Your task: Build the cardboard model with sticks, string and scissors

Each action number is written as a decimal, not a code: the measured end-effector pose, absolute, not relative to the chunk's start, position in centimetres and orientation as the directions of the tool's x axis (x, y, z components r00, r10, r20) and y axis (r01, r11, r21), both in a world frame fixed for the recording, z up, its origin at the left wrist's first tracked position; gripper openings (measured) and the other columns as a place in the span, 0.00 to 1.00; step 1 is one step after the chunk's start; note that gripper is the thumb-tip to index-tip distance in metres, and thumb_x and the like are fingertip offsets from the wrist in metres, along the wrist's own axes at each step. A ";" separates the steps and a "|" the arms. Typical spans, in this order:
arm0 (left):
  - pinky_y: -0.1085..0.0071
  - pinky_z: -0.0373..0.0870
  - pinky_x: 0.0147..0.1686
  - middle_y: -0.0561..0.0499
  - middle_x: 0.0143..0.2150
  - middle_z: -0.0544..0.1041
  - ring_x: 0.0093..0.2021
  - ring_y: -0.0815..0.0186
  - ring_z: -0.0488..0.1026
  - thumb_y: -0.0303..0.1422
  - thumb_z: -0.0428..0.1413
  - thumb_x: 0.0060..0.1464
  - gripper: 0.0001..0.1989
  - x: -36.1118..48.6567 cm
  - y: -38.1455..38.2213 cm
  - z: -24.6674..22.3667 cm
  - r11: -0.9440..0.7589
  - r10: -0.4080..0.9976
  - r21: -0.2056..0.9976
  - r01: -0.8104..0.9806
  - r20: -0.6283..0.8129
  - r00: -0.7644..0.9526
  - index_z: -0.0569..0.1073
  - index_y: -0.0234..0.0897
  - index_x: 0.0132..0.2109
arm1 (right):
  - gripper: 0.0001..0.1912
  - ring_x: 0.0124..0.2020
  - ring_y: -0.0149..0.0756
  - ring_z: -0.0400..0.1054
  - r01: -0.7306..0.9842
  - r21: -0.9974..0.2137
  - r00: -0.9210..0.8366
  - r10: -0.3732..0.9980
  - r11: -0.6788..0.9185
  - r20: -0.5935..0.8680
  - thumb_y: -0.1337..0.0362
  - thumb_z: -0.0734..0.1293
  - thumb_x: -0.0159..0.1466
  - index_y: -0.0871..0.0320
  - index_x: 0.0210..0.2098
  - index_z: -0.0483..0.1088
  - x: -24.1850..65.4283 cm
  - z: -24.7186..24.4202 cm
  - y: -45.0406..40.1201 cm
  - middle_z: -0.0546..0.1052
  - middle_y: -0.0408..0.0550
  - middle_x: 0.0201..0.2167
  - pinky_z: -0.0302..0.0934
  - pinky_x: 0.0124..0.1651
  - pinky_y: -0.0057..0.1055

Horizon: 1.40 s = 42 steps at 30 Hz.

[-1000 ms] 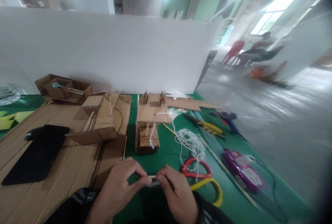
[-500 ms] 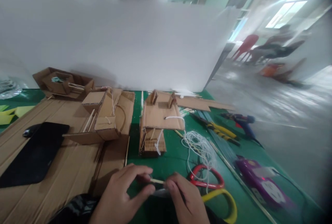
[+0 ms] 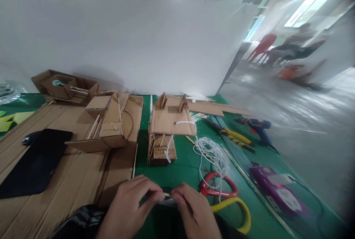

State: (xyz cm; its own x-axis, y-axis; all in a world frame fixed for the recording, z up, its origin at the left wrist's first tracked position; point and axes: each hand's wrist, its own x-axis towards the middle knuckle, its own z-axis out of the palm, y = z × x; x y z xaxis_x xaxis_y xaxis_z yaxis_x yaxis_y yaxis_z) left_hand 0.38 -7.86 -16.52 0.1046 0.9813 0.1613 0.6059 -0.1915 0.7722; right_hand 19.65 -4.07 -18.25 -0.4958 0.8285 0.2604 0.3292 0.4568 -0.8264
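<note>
A short thin wooden stick runs between my two hands at the bottom centre. My left hand pinches its left end between thumb and fingers. The right end is pinched in my right hand. Something pale and shiny lies just below the stick, too blurred to name. Beyond my hands stands a cardboard piece with two upright tabs, a white string through it and a small corrugated box part at its near side.
Scissors with red and yellow handles lie by my right hand, near tangled white string. Further right are pliers, a glue gun and a purple power strip. Cardboard models and a black pad sit left.
My left thumb and fingers have closed onto the stick's left end. The hands are closer together, with less of the stick showing. The view has shifted slightly.
</note>
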 end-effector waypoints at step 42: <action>0.62 0.77 0.39 0.39 0.43 0.81 0.43 0.53 0.79 0.43 0.58 0.57 0.17 0.2 -7.3 -15.7 0.100 0.987 0.958 -0.270 -0.130 -0.094 0.75 0.35 0.45 | 0.09 0.28 0.32 0.67 0.432 -0.720 -0.599 0.770 0.543 0.221 0.66 0.59 0.69 0.57 0.35 0.70 19.5 -15.7 -1.2 0.74 0.45 0.27 0.55 0.31 0.27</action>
State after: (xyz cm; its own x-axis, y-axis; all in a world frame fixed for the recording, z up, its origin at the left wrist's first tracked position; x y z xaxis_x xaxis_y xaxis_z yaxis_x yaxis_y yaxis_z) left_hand 0.17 -7.26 -15.66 -0.0942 0.9870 -0.1300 -0.2698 0.1003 0.9577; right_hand 19.47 -1.23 -15.65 -0.5988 0.7697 0.2214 0.4320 0.5432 -0.7199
